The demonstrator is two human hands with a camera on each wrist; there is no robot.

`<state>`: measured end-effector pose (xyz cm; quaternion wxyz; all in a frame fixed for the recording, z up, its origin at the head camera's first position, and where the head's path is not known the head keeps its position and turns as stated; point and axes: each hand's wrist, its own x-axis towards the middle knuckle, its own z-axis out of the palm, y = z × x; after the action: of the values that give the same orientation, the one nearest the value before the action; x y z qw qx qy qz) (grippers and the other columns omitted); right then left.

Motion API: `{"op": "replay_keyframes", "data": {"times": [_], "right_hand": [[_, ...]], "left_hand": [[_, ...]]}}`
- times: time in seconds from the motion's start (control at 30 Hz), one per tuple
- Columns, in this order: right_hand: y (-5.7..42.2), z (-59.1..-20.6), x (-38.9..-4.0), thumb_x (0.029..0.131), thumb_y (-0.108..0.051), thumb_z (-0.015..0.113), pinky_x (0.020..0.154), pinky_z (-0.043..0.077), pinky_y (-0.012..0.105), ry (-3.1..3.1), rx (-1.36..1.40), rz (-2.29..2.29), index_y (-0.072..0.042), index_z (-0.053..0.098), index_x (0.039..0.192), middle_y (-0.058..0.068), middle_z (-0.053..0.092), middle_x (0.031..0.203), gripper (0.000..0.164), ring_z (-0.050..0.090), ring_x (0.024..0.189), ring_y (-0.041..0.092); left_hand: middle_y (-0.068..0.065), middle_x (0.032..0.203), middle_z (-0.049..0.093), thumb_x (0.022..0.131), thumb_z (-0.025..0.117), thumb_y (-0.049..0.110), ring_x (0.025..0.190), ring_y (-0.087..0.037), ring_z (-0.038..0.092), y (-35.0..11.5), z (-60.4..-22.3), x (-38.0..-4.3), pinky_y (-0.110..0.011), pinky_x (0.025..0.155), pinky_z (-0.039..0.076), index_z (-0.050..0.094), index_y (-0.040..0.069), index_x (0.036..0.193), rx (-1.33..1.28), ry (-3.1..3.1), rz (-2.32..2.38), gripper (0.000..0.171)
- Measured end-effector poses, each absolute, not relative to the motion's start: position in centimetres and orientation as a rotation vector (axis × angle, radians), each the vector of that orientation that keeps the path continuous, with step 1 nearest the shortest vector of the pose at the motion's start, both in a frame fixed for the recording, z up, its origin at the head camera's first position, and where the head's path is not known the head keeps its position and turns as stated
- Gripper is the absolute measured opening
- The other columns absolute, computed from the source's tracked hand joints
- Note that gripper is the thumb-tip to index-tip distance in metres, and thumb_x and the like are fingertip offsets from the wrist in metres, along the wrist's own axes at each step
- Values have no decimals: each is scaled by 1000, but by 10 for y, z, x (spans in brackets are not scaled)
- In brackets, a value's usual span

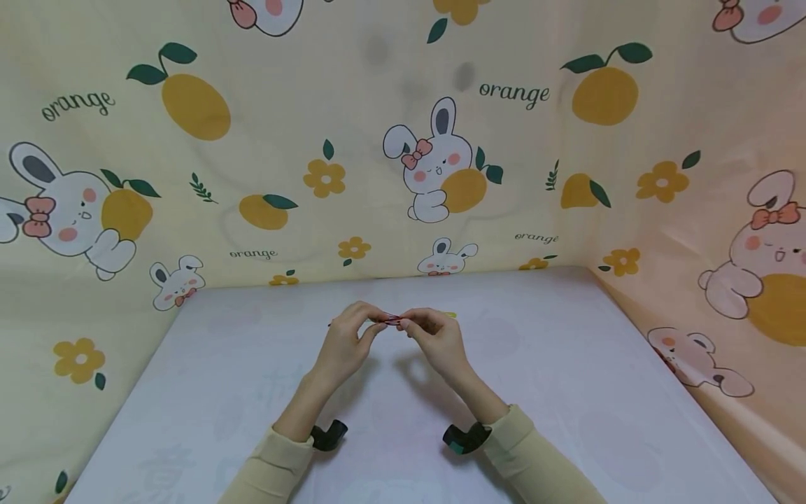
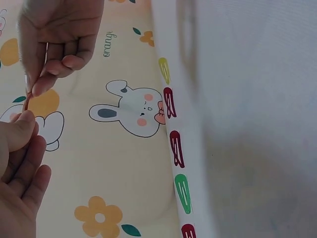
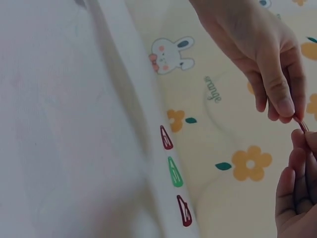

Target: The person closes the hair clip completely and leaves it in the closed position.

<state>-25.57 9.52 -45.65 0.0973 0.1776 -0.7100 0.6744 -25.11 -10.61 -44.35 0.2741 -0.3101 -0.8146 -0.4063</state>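
Between the fingertips of both hands is a slim dark red hair clip (image 1: 393,320), raised over the table. My left hand (image 1: 348,341) pinches one end of it between thumb and fingers. My right hand (image 1: 442,344) pinches the other end from the opposite side. In the left wrist view, the clip shows edge-on as a thin reddish strip, its middle mostly covered by fingers. The right wrist view gives the same narrow edge of the clip, with the left hand (image 3: 270,59) above and the right hand (image 3: 297,198) below.
Along the table's far edge lie several snap hair clips: a yellow clip (image 2: 164,71), dark red clips (image 2: 170,102) and a green clip (image 2: 183,193). A cream cloth printed with rabbits and oranges (image 1: 352,105) stands around the white table (image 1: 541,392).
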Motion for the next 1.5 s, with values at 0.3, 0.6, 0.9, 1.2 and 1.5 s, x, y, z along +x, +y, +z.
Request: {"op": "replay_keyframes", "data": {"times": [0.3,0.6,0.9,1.2,1.5], "right_hand": [[94,-460,-256,97,-7,73,74,55,27,-2100,526,2082,-2,76,109,16,76,97,13,69,83,15],[90,-460,-258,94,-9,78,80,58,26,-2172,611,1878,-7,79,113,9,78,102,20,72,88,16],[79,-460,-268,94,-9,77,75,58,27,-2171,764,1515,-6,80,111,5,79,100,18,72,80,16],[66,-464,-281,94,-6,76,71,58,27,-2142,898,1359,-2,78,110,8,79,99,16,72,78,15],[52,-466,-290,97,-9,74,71,57,25,-2277,899,1309,-4,78,112,7,78,102,16,71,79,15]], "left_hand": [[-2,101,72,91,77,1,100,-18,69,-109,-444,-250,-38,86,57,75,7,105,-831,-2196,-1099,15],[-4,99,72,90,77,1,96,-21,69,-115,-441,-253,-40,85,57,74,5,102,-810,-2188,-1041,13],[-3,100,72,92,77,2,96,-20,69,-127,-442,-257,-42,83,57,75,7,104,-753,-2256,-1023,13],[-2,102,70,94,77,11,95,-19,69,-140,-442,-260,-40,80,60,78,10,104,-603,-2376,-1028,10],[-5,101,69,93,77,8,93,-22,68,-155,-444,-265,-52,84,58,78,9,103,-553,-2442,-1075,10]]}}
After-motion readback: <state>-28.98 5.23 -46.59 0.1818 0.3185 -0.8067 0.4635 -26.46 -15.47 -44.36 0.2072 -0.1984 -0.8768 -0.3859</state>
